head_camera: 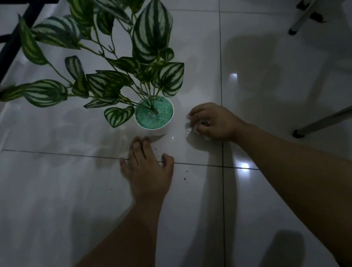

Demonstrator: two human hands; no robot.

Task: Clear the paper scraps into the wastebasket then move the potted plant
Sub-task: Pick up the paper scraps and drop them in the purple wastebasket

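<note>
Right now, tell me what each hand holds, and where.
Right hand grips crumpled paper scraps, fingers curled over the top. Left hand holds nothing, open near the pot.

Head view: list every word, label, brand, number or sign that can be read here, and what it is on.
None. No readable text shows anywhere in this dim frame.
White pot: plain, no label on the visible side.
Crumpled paper scraps under the right hand: no print can be made out.
Floor tiles, the left hand and the furniture legs: no markings.
</note>
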